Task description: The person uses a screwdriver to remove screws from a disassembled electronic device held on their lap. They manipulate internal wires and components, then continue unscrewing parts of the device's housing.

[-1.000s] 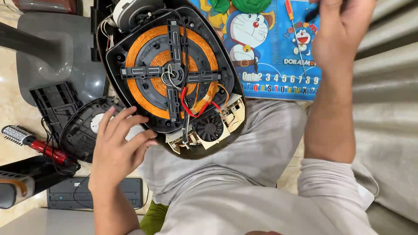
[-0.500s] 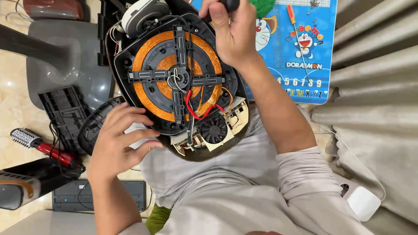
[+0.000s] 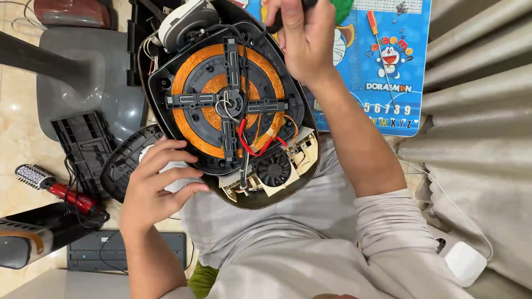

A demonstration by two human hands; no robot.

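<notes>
Head view: two hands point(image 3: 158, 185) point(image 3: 302, 41), one opened cooker point(image 3: 230, 105).

Opened cooker base point(image 3: 233, 105) lies flat on the lap, black housing, insides up: orange coil rings under a black cross bracket, red wires, small black fan at the near edge. Dark tool point(image 3: 302, 4), probably a screwdriver handle, upright at the base's far rim.

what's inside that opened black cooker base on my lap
Inside the black cooker base: a copper coil under a black cross bracket, red wires, a small fan. The right hand covers the top edge.
</notes>
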